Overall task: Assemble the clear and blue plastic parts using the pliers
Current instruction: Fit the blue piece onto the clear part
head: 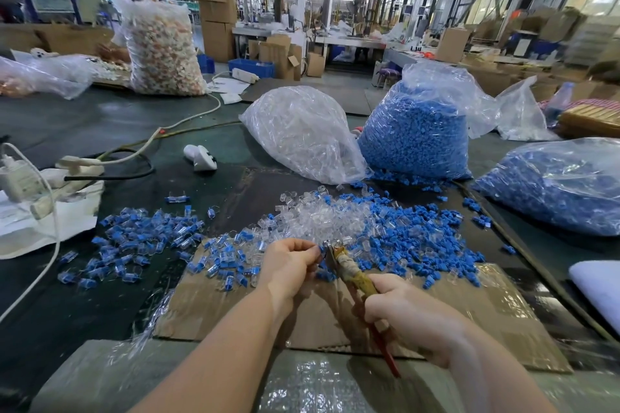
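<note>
My left hand has its fingers curled in, pinching a small part at the fingertips; it is too small and blurred for me to tell whether clear and blue are already together. My right hand is wrapped round the handles of the pliers, and their nose meets the part just beside my left fingertips. How far the jaws stand apart I cannot tell.

To do this squeeze well, I judge I should keep the part square in the jaws, press evenly, and hold my fingertips back from the nose so they are not nipped.

The pliers' long axis runs from my right hand, near me, up and to the left, the nose pointing away from me toward my left fingertips. The red handle end sticks out below my palm, toward me.

Both hands hover over a sheet of cardboard. Just beyond lie loose clear parts and loose blue parts, with joined pieces spread to the left. Further back stand a bag of clear parts and a bag of blue parts.
</note>
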The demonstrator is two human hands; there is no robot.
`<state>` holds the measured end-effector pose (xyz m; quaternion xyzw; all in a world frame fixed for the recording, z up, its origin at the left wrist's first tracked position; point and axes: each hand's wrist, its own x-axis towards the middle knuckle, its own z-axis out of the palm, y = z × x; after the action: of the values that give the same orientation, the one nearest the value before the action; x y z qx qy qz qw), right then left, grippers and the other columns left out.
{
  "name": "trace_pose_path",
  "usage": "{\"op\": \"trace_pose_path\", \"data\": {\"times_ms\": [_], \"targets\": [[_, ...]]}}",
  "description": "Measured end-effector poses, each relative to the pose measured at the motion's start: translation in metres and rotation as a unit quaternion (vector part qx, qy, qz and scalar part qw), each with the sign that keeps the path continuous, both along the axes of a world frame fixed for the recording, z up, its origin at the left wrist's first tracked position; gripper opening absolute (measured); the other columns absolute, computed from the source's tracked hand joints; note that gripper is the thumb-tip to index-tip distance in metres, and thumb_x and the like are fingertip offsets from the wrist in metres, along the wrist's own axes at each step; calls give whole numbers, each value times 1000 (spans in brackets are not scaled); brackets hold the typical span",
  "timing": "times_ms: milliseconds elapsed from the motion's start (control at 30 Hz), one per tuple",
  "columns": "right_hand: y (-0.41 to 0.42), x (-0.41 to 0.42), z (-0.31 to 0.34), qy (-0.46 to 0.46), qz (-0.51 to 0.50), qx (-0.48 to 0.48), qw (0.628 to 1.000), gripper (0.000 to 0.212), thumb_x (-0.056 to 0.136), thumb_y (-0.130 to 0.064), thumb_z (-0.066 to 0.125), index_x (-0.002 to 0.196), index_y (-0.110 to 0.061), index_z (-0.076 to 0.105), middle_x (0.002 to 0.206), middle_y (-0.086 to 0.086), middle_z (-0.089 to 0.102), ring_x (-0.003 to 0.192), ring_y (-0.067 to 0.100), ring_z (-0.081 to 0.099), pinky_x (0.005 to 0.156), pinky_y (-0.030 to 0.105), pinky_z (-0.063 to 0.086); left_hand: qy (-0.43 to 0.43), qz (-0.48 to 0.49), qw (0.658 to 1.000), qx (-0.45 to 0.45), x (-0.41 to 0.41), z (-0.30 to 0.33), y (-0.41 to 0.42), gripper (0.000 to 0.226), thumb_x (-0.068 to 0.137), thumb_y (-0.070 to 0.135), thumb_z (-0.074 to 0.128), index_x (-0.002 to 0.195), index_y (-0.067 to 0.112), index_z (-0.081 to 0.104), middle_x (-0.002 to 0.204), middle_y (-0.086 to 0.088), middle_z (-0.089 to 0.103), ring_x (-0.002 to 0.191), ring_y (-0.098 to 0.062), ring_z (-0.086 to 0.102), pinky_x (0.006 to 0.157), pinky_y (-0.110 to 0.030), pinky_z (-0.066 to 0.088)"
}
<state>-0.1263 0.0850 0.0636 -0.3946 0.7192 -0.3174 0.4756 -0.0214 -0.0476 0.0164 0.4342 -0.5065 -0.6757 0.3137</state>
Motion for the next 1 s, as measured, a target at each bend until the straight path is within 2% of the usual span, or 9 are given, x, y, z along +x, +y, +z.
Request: {"op": "trace_pose_path", "data": {"times_ms": [100,233,400,500,567,767,867,933,1000], "targets": [[-1,1,4,-4,19,-2,1000,16,80,2,43,82,-10,52,83,12,55,76,22,52,69,34,39,-5,2,1000,-5,1,3,0,6,89,4,59,85,5,64,64,-6,61,46,-10,52,43,-26,44],[0,-1,7,43,19,3,999,13,80,-3,47,76,-15,49,81,3,51,72,17,51,61,26,41,1,12,1000,-11,1,7,1,8,87,0,59,81,4,63,56,-2,59,43,-9,51,40,-21,45],[1,0,10,79,49,6,996,13,81,-5,47,75,-16,45,81,1,47,70,14,43,53,17,37,-23,11,999,-29,1,9,3,13,87,1,60,77,7,63,62,-4,61,48,-8,51,41,-18,43],[1,0,9,92,43,2,995,17,80,-4,47,70,-17,43,77,-1,46,66,14,42,59,27,35,-22,14,999,-21,1,11,5,11,88,2,59,78,6,64,65,-5,61,51,-10,53,41,-18,42],[0,3,8,106,39,-6,994,18,80,-2,45,69,-17,42,72,0,44,61,15,39,59,28,32,-21,18,999,-18,1,12,6,9,88,2,59,82,4,65,66,-6,61,51,-11,54,41,-19,43],[-2,7,4,181,31,-42,982,25,81,0,44,64,-18,43,68,-1,45,55,12,40,43,17,31,-19,24,999,-20,0,12,9,9,88,2,59,82,6,64,72,-9,62,59,-14,56,44,-23,47],[-2,8,0,157,20,-61,986,24,82,-2,48,65,-18,48,62,-6,47,48,8,43,41,13,31,-14,29,999,-22,0,11,10,6,89,4,58,87,5,64,74,-9,62,61,-14,57,45,-22,47],[-1,8,-1,87,-15,-78,993,21,79,2,52,74,-18,57,50,-12,49,38,2,42,39,14,32,-11,35,999,-36,2,11,9,7,89,6,58,85,9,63,76,-9,64,62,-16,59,50,-25,52],[-1,7,-5,43,-61,-85,994,32,75,5,55,100,-15,62,56,-9,56,39,2,45,38,15,33,-58,50,991,-111,7,10,7,9,89,9,59,82,15,62,80,-7,65,67,-14,60,57,-20,50]]}}
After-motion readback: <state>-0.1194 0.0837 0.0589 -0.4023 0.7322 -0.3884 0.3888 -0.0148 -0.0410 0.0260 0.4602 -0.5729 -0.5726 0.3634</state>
